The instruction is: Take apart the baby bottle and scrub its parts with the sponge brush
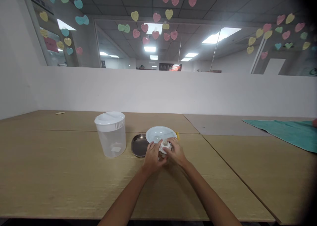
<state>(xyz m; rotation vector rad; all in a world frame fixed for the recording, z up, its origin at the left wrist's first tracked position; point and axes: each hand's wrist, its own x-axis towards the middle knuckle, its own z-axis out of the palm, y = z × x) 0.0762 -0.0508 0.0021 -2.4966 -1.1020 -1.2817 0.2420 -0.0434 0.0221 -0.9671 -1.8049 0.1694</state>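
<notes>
Both hands are closed around a small bottle with a white cap (165, 145), held low over the table. My left hand (153, 157) wraps the bottle's left side and lower part. My right hand (177, 152) grips it from the right, its fingers at the white cap. A brownish patch of the bottle's body shows between the hands; the rest is covered by fingers. Just behind them sits a pale blue-white oval dish (158, 132), partly hidden by the hands. To the left of the hands lies a round, shallow metal pan (139, 146), close against the dish.
Further left stands a clear plastic bucket (109, 141) with a white lid. A small yellow thing (177, 135) shows at the dish's right edge. A green cloth (284, 130) lies at the far right, with part of a person's hand (314, 122) beside it. A white wall backs the wooden table (61, 179).
</notes>
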